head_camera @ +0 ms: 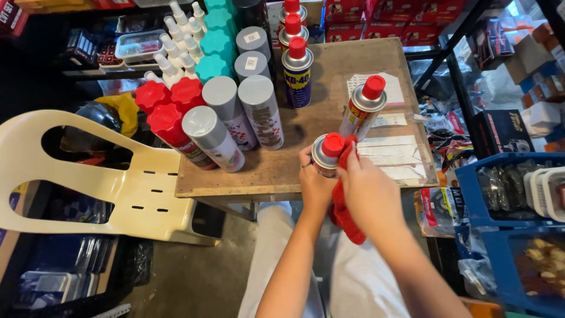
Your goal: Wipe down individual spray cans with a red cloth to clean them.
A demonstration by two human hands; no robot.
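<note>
Left hand point(313, 184): grip clamped round the body of a small can point(325, 154), fingers wrapped on its left side; a ring shows on one finger.
Right hand point(368, 191): grip closed on a red cloth point(343, 213), pressing it against the right side of the can.
Can: red cap, metal shoulder, tilted toward the camera; held just above the near edge of the table point(276, 171), between both hands.
Cloth: bunched; upper end reaches the cap, lower end hangs below the right hand, over the person's lap.
Second can point(362, 109): red cap, stands upright on the table just beyond the grip, slightly to its right; apart from both hands.
Blue can point(298, 73): red cap, upright, farther beyond the grip and to its left; two more red-capped cans stand behind it.
Grey-capped cans point(235, 121): group standing left of the grip, well apart from it.
Red-capped bottles point(168, 109): at the far left of the table, beside the grey group.
Teal caps point(213, 44): row beyond the grey group.
Paper slips point(388, 150): flat on the table, just right of the grip and beyond it.
Chair point(118, 182): cream plastic, left of the table.
Blue bins point(512, 200): far right of the grip, below table height.
</note>
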